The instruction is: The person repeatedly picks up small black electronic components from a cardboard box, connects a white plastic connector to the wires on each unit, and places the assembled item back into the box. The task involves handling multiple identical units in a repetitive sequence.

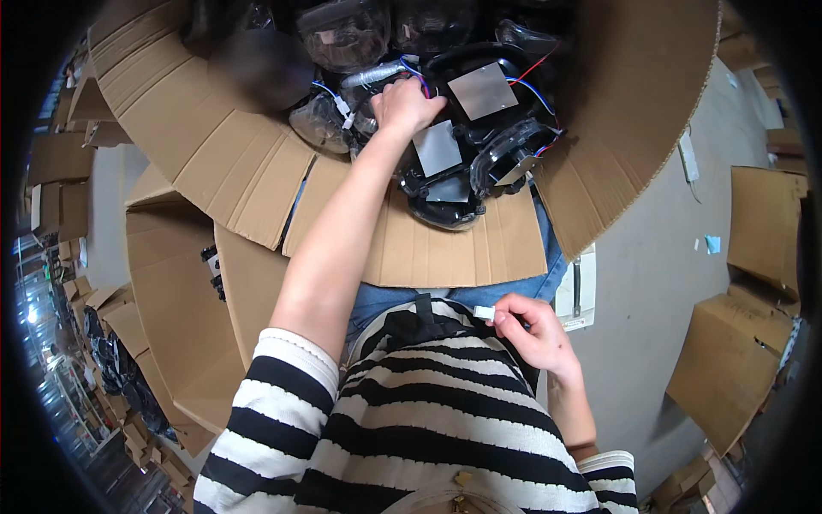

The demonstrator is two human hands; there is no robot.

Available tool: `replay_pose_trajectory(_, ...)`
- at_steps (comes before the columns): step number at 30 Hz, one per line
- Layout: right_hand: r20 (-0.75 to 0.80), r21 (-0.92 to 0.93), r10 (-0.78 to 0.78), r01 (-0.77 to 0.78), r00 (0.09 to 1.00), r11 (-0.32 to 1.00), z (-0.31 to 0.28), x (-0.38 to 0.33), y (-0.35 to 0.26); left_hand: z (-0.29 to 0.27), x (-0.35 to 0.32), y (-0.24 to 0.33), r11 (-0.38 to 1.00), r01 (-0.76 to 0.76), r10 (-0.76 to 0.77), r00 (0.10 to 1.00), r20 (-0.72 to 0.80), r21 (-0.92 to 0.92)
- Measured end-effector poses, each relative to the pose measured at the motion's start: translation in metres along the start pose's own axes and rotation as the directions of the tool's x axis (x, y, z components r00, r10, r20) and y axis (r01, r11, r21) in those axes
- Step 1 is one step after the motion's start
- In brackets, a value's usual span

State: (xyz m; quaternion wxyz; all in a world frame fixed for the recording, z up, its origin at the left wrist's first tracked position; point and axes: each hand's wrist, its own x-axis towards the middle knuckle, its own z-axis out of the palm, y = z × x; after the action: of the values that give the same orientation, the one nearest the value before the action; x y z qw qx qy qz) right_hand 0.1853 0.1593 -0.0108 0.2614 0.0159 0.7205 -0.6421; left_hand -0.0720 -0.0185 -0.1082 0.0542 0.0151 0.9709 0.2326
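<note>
some black parts [445,220] have gray squares [484,91], more seem left to do, the right hand [538,334] pinches a white bit [484,313], and i can't tell what the left hand [406,107] grips.

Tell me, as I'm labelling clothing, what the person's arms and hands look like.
Bare left hand and bare right hand, no gloves. The black-and-white striped fabric left sleeve ends in an off-white cuff; the right sleeve is likewise striped.

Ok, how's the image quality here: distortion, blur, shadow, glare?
Head view: fisheye distortion bows the cardboard flaps; dark parts at the top sink into shadow; a dark patch upper left is blurred; a bright spot glares far left; the left hand and right hand look fairly sharp.
</note>
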Motion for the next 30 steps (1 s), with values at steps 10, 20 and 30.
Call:
replay_pose_trajectory(10, 0.032, -0.043, 0.022, -0.020, 0.999, 0.999, 0.002, 0.005, 0.000, -0.030, -0.032, 0.000, 0.849, 0.007, 0.139, 0.962, 0.236, -0.528)
replay_pose_trajectory(20, 0.019, -0.044, 0.015, -0.014, 1.000, 0.999, 0.007, 0.000, -0.002, -0.032, -0.033, 0.013, 0.396, 0.059, -0.049, 0.998, 0.043, -0.916)
replay_pose_trajectory(30, 0.041, -0.061, 0.024, -0.021, 0.999, 0.998, 0.003, 0.001, -0.008, -0.064, -0.181, -0.011, 0.592, 0.068, 0.178, 0.961, 0.212, -0.803)
